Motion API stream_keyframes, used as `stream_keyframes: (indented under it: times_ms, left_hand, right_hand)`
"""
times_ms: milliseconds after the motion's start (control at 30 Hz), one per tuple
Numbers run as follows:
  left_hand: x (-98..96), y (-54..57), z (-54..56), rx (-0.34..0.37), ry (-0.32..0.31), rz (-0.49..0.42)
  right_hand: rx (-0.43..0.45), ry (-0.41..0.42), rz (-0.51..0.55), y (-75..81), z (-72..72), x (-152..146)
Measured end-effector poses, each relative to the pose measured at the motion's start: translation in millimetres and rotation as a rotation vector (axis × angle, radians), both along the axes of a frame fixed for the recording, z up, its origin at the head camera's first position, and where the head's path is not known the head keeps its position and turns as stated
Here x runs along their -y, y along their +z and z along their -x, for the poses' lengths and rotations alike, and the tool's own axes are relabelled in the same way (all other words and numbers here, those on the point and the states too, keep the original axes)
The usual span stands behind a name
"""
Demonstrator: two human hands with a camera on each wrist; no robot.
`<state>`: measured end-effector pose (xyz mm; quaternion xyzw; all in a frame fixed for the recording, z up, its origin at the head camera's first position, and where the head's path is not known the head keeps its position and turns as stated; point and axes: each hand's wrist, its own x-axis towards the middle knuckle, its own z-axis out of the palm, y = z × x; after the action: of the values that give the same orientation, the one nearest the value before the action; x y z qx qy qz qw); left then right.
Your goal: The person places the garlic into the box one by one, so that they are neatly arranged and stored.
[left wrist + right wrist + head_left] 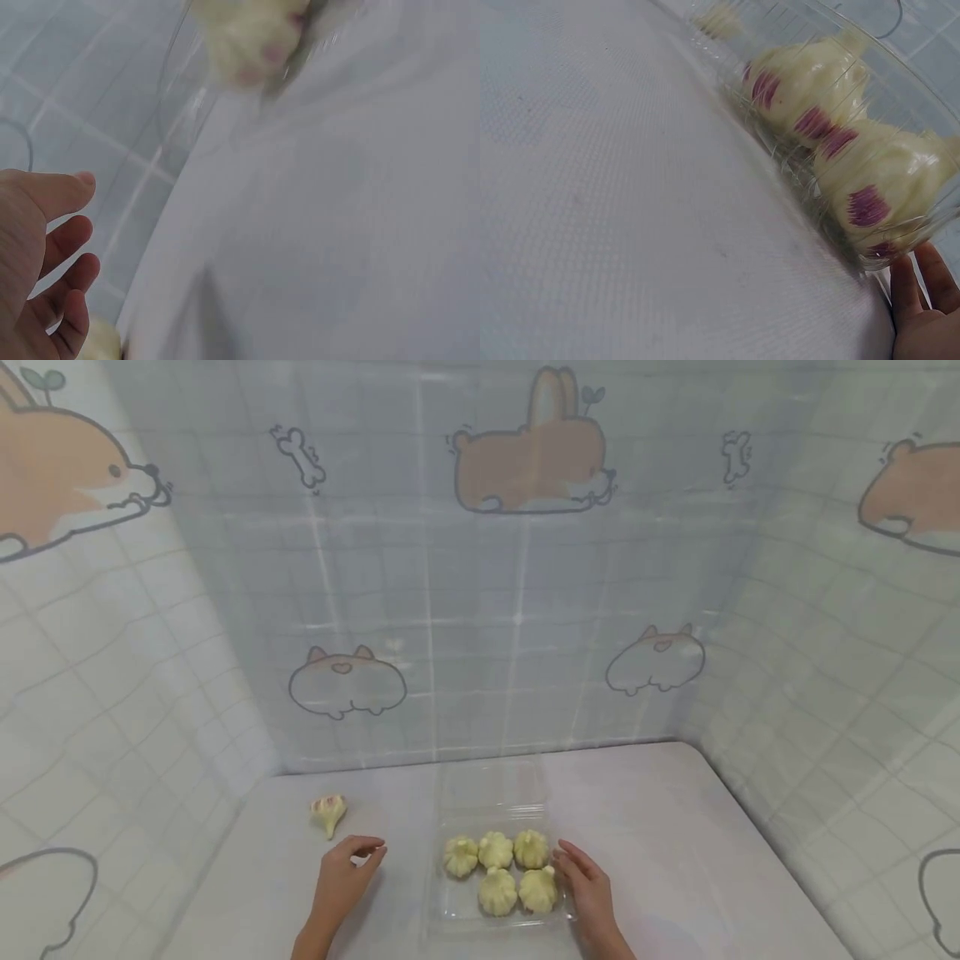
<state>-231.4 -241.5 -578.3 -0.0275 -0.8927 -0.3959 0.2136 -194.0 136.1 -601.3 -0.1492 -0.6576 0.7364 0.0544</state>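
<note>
A clear plastic clamshell box (459, 910) stands on the table with its lid (491, 787) folded back. Several pale garlic bulbs (497, 850) sit inside, three in the back row and two in front; the front left spot holds none. Purple patches mark the garlic bulbs (868, 206) in the right wrist view. My left hand (347, 875) hovers left of the box, fingers loosely bent, holding nothing. One loose garlic bulb (328, 814) lies just beyond it. At the box's right side, my right hand (588, 889) touches the wall with its fingertips (904, 281).
The white table (675, 843) extends on both sides of the box. Behind it and at the sides hang pale sheets with a grid and cartoon dogs, the back sheet (480, 693) meeting the table's far edge.
</note>
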Motion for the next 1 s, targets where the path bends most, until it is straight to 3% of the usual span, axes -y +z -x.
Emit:
stream_keyframes:
  times_ms: [167, 500, 800, 1000]
  left_hand:
    - [26.1, -2.8, -4.6, 0.059, 0.087, 0.028]
    - [63.1, -11.8, 1.1, 0.023, 0.25, 0.085]
    - [76.0, -14.1, 15.5, 0.034, 0.314, 0.064]
    - [81.7, -19.1, 21.7, 0.131, 0.347, 0.037]
  right_hand:
    - [-0.014, 0.013, 0.01, 0.3, 2.0, -0.2]
    - [0.016, 0.015, -0.002, -1.7, 0.1, 0.1]
    - [0.011, 0.019, 0.025, -1.6, -1.8, -2.3]
    - [0.028, 0.017, 0.055, -1.6, -0.7, -0.9]
